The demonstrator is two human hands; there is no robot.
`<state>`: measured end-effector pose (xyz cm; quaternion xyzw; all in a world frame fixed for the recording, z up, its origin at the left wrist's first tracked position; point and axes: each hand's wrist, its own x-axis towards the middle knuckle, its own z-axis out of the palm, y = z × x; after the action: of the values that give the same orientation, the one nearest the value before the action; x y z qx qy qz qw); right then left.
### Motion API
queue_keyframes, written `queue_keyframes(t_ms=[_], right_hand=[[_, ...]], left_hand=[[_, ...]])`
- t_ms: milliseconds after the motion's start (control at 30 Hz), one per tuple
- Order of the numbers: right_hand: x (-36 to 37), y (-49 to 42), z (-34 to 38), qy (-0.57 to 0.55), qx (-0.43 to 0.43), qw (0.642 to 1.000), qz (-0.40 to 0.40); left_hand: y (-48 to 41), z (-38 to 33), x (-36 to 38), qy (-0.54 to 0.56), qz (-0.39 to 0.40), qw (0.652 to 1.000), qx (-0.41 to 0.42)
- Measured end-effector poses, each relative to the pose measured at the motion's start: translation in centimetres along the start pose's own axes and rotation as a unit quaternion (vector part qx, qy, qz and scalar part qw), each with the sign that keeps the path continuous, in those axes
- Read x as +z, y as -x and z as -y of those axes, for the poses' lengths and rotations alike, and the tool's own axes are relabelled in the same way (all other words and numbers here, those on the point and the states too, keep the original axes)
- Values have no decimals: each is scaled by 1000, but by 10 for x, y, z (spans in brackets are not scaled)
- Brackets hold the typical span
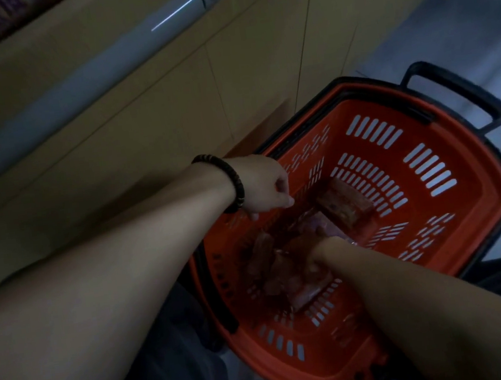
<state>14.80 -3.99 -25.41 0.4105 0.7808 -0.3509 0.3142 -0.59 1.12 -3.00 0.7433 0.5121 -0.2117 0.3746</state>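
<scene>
An orange plastic shopping basket (465,171) with slotted walls and a black handle (463,93) stands on the floor in front of me. Several wrapped packets (269,259) lie on its bottom, and a boxy packet (344,201) sits toward the far side. My right hand (319,257) reaches down into the basket and its fingers curl around a packet (307,292) among the pile. My left hand (264,185), with a dark bead bracelet on the wrist, hovers over the basket's left rim with fingers curled downward; what it holds, if anything, is hidden.
A tan cabinet front (171,105) with a pale rounded rail (104,66) rises on the left, close beside the basket. Grey tiled floor (456,10) opens to the right. My dark trousers (176,370) show below the arms. The scene is dim.
</scene>
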Motion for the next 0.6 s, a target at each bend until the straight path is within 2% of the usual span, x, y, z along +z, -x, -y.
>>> queue_keyframes(t_ms=[100, 167, 267, 433, 600], right_hand=[[-8, 10, -6, -17, 43, 999, 20], [-20, 21, -8, 8, 41, 999, 23], [-49, 46, -12, -18, 37, 999, 31], [-119, 113, -17, -60, 40, 997, -35], [-174, 207, -7, -78, -15, 983, -166]], left_hand=[[4, 2, -2, 6, -3, 1000, -1], [8, 3, -3, 12, 0, 1000, -4], [14, 5, -5, 40, 4, 999, -10], [22, 12, -4, 144, 8, 989, -45], [37, 7, -5, 324, 32, 938, -120]])
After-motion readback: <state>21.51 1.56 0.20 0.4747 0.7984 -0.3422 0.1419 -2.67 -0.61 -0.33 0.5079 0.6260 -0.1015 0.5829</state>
